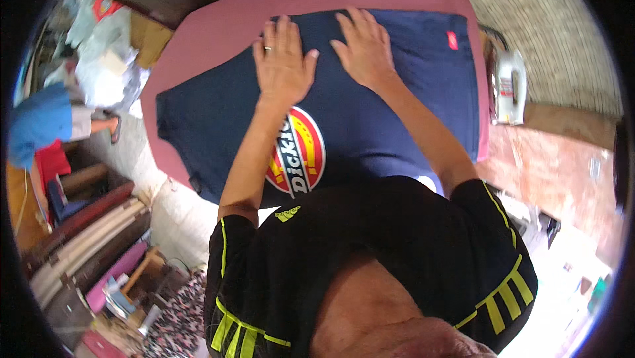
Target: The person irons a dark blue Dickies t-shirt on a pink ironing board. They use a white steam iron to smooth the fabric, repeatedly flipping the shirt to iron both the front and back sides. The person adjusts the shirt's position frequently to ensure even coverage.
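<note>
Hands down flat on the cloth, both of them, side by side near the far end of the navy blue T-shirt [370, 113], which lies spread across a pink padded board [218, 27] and covers most of it. The left hand [283, 63] is wide open, palm pressed to the fabric, fingers stretched away from the body and slightly fanned, a ring showing on one finger; it grips nothing, just bears on the shirt. The right hand [364, 50] sits just beside it, thumbs nearly meeting, also fully open and palm-down on the cloth, fingers pointing toward the far edge, holding nothing either. Between the forearms, nearer the body, the shirt's round red, yellow and white emblem [299, 153] shows, partly hidden by the left forearm. A small red tag [452, 40] sits on the shirt out toward the right-hand side. Off the board's right edge, a white iron [509, 87] rests on a reddish-brown surface [555, 166], well apart from both hands. The person wears a black shirt with yellow-green stripes [370, 252]. Over on the left, low down, there are stacked rolls and boards [86, 239] and a heap of pale bags [102, 47], with another person in a blue top [40, 123] at the frame's edge.
</note>
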Available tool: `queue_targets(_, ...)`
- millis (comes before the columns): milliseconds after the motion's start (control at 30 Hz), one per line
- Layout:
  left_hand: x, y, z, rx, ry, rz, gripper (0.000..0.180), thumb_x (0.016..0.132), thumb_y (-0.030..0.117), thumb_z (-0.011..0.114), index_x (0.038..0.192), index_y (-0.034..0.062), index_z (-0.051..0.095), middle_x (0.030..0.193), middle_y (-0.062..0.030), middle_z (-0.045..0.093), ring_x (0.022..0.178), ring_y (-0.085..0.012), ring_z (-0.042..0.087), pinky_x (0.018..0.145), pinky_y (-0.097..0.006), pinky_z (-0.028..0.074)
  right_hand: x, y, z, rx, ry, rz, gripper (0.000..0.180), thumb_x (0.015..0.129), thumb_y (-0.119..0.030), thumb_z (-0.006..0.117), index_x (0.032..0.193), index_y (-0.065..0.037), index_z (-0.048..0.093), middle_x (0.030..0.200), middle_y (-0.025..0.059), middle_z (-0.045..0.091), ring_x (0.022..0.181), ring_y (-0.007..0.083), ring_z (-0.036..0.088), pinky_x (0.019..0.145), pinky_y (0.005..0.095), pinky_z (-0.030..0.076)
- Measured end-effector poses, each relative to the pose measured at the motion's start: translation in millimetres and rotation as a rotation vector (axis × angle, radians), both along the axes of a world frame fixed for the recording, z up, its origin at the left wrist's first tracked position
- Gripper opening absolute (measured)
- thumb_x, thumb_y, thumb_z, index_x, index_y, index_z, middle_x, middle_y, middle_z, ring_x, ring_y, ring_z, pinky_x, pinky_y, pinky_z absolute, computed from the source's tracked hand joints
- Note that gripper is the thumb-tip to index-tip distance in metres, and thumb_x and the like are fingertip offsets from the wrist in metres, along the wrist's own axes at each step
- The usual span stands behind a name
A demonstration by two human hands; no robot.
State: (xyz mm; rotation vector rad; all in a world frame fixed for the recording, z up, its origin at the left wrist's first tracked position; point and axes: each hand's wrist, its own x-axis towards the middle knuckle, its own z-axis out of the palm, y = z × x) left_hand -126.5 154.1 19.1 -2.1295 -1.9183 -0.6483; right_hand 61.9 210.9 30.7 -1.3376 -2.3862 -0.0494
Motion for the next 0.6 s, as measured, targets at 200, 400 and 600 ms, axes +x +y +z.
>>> queue_targets(200, -2, 13, 0, -0.128, 0.092, 0.054, 0.070, 0.099, 0.052, 0.046, 0.149, 0.0035, 0.041, 0.160, -0.0117, 0.031, 0.147, -0.0392, 0.026, 0.118, -0.055, 0.023, 49, -15, 8, -0.053, 0.060, 0.041, 0.058, 0.093, -0.035, 0.063, 0.142, -0.009, 0.048, 0.152, 0.0134, 0.039, 0.141, 0.0361, 0.036, 0.113, 0.0523, 0.033)
queue_targets(400, 4, 10, 4, -0.166, 0.136, 0.067, 0.069, 0.097, 0.057, 0.046, 0.151, 0.0149, 0.041, 0.161, -0.0116, 0.030, 0.148, -0.0394, 0.025, 0.119, -0.055, 0.021, 178, 1, -3, 0.133, -0.115, -0.120, 0.057, 0.091, -0.033, 0.067, 0.141, -0.009, 0.050, 0.146, 0.0147, 0.047, 0.133, 0.0360, 0.047, 0.106, 0.0493, 0.040)
queue_targets(600, 3, 7, 8, -0.145, 0.144, 0.033, 0.067, 0.097, 0.056, 0.049, 0.152, 0.0184, 0.040, 0.162, -0.0110, 0.028, 0.147, -0.0413, 0.025, 0.117, -0.057, 0.021, 227, 99, -9, 0.208, -0.143, -0.217, 0.056, 0.099, -0.037, 0.055, 0.143, -0.003, 0.046, 0.146, 0.0196, 0.048, 0.137, 0.0347, 0.043, 0.110, 0.0489, 0.036)
